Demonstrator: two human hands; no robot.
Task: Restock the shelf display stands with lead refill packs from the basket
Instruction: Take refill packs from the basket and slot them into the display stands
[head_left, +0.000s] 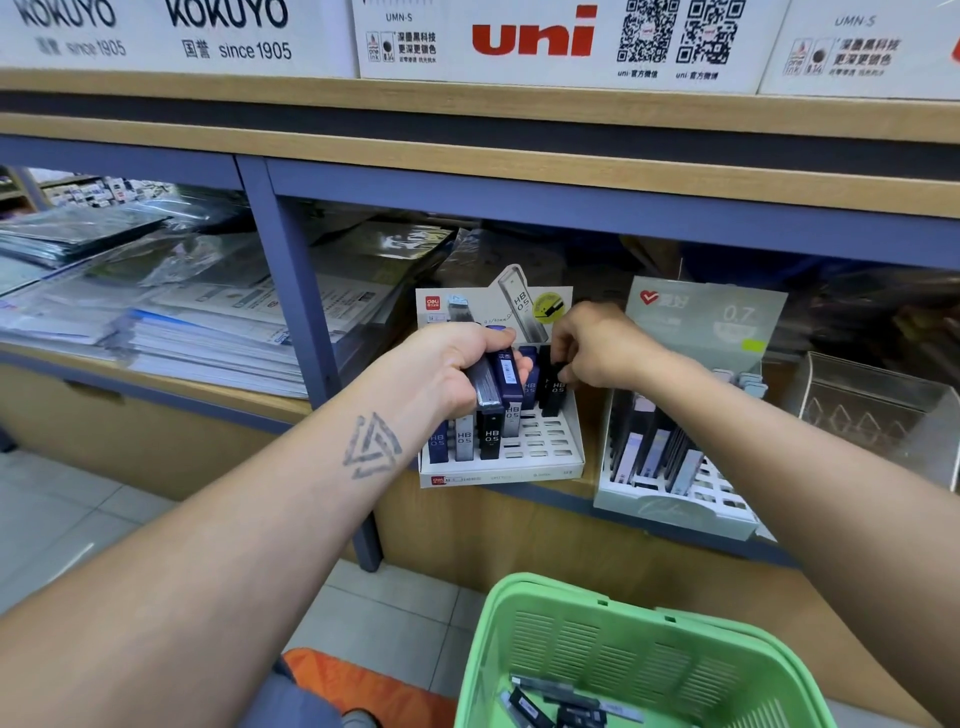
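Both hands are raised at a white cardboard display stand (524, 452) with a slotted, stepped face, which sits on the wooden shelf (519, 499) beneath a blue metal frame. The left hand (452, 369) has its grip curled round a bundle of slim rectangular lead refill packs (496, 376), grey and dark blue, held just above the stand's left rows. The right hand (592, 348) has its grip pinching a single black refill pack (555, 392) marked HB 0.5, which stands upright in a rear slot on the stand's right side. Further packs stand upright in the front left slots (465, 439); the front right slots are open. To the right, close by but apart, sits a pale green display stand (670, 499) marked 0.7, holding several packs at a tilt. In the lower foreground a light green perforated plastic basket (623, 649) holds a few dark loose packs (556, 704) on its floor. Stacked plastic-wrapped paper goods (182, 317) fill the shelf bay to the left.
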